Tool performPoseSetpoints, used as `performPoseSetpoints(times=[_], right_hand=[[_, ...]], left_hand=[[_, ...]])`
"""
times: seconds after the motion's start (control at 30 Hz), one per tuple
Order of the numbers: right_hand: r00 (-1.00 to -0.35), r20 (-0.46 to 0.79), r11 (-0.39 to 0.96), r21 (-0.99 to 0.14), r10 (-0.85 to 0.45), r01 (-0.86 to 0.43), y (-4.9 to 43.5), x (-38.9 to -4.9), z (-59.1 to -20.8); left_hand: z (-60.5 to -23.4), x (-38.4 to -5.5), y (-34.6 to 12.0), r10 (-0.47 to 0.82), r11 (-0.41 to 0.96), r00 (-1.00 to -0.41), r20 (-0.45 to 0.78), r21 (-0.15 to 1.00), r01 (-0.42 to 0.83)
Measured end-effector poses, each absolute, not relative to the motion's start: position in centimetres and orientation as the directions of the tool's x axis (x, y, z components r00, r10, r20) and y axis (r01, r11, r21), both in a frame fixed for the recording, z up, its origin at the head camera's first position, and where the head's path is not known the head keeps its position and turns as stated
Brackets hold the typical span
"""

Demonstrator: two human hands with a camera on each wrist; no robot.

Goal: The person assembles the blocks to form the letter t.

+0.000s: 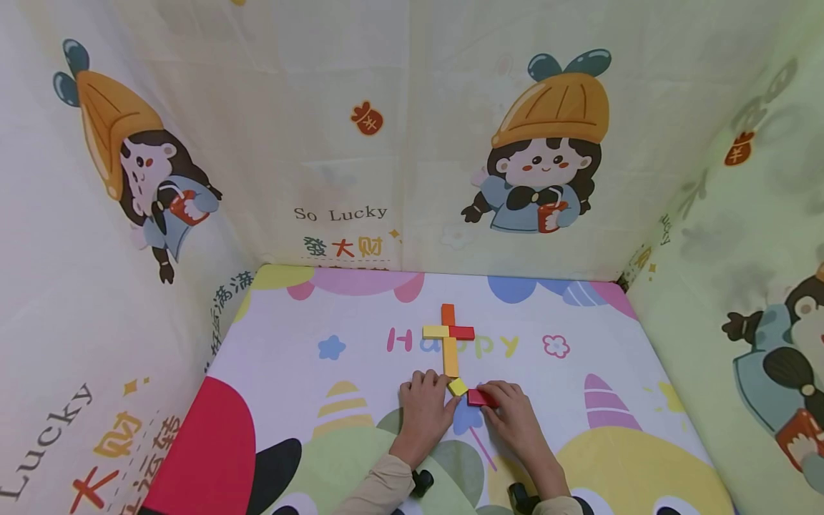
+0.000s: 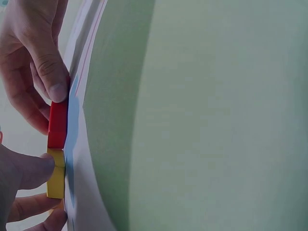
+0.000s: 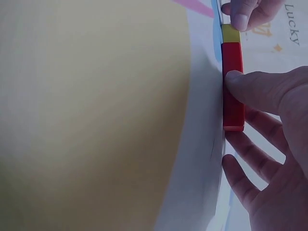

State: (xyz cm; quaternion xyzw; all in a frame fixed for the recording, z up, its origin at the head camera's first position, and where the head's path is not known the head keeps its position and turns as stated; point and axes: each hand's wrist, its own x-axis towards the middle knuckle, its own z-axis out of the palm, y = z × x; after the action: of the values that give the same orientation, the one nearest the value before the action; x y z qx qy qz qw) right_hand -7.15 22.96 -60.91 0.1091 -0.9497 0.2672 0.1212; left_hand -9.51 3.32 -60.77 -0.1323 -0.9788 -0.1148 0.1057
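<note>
My left hand (image 1: 425, 408) pinches a small yellow block (image 1: 458, 387), its thumb on the near face in the left wrist view. That block sits turned at an angle, by the lower end of an upright yellow-orange block (image 1: 450, 357). With thumb and fingers my right hand (image 1: 518, 422) grips a longer red block (image 3: 233, 103) lying flat on the table. Ends of the red and yellow blocks come close together in both wrist views. Above the hands, a pale yellow block (image 1: 435, 332) and another red block (image 1: 461, 332) form a crossbar, with an orange block (image 1: 448, 314) standing above them.
The blocks lie on a table covered with a printed cartoon cloth (image 1: 360, 357). Printed fabric walls (image 1: 438, 164) stand behind and at both sides. Dark wrist camera mounts (image 1: 421, 483) show at both wrists.
</note>
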Motion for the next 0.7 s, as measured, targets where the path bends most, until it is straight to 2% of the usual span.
performPoseSetpoints(times=[0.23,0.7], right_hand=[[-0.939,0.310,0.831,-0.475,-0.151,-0.290,22.94,-7.14,-60.92],[-0.961,0.242,0.825,-0.512,-0.129,-0.240,22.98,-7.08,-60.72]], left_hand=[[-60.67,-9.55,3.32,0.233,0.939,-0.944,0.235,0.200,0.282],[-60.59,-9.58,3.37,0.229,0.941,-0.951,0.209,0.202,0.271]])
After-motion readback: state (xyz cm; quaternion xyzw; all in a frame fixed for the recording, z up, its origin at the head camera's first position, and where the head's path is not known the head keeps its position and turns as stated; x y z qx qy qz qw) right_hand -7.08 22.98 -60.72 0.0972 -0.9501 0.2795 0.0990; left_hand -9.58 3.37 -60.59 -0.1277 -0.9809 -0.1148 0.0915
